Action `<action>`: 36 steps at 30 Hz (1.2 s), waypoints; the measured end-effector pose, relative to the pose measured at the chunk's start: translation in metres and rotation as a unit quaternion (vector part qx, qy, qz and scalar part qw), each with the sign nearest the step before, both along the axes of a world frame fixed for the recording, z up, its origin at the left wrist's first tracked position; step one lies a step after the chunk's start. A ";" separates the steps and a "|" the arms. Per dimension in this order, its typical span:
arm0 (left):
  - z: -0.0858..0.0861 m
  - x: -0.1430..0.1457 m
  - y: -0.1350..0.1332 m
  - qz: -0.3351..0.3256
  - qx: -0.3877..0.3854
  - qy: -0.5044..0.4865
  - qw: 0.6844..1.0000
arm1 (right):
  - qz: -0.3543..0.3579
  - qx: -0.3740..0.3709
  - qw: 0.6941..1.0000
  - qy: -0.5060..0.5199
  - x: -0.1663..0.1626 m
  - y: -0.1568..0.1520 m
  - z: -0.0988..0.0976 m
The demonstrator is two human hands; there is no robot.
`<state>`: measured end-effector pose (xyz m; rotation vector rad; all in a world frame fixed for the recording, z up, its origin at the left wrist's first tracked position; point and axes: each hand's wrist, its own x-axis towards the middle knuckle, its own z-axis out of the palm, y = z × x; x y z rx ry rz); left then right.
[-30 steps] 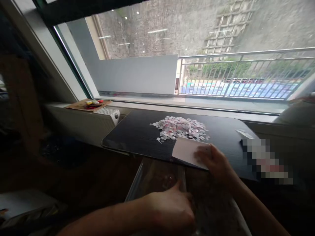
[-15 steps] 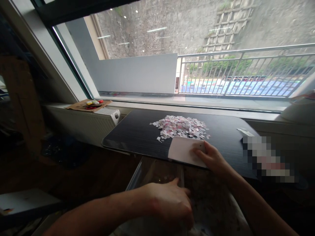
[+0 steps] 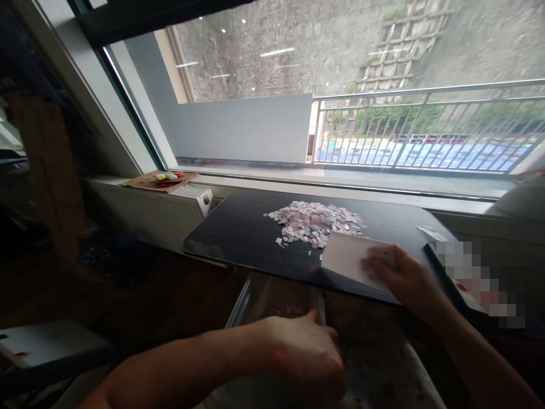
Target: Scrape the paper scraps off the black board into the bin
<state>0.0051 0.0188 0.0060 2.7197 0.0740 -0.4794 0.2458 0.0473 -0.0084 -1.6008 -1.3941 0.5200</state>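
Paper scraps [image 3: 315, 221], white with touches of pink, are heaped near the middle of a dark wood-grain table [image 3: 230, 233], with a few loose bits scattered on the near side of the heap. A pale flat card [image 3: 347, 255] is gripped by the right hand [image 3: 411, 284], the thumb being laid over its face and the other fingers mostly hidden behind it. A small dark hole is seen near the card's right end. Its far left corner is brought up against the near side of the heap in this view; whether any scraps are touched cannot be told.

The left hand [image 3: 304, 346] is placed lower down, at the right wall of a clear plastic bin [image 3: 238, 301], part of which is hidden by the forearm. One finger is extended and the others are bent, but whether the rim is grasped cannot be made out.

At the table's right side, a thin translucent strip [image 3: 432, 233] is laid near a dark-edged object, most of which is masked by pixelation. To the left, a brown sheet [image 3: 134, 182] bearing small yellow, white and red items is rested on a white radiator [image 3: 149, 213] under the window.
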 end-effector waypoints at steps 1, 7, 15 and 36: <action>0.001 0.003 0.000 0.000 -0.001 0.008 1.000 | 0.001 -0.002 1.000 -0.001 -0.002 0.000 -0.001; 0.006 0.013 0.000 0.000 -0.016 0.052 0.999 | 0.056 -0.037 0.994 0.091 -0.017 0.002 -0.014; 0.012 0.013 -0.001 0.006 -0.037 0.057 0.998 | -0.007 -0.037 0.995 0.093 -0.002 -0.003 -0.019; 0.015 0.014 -0.001 0.016 -0.042 0.069 0.997 | 0.039 -0.055 0.985 0.156 -0.017 -0.008 -0.022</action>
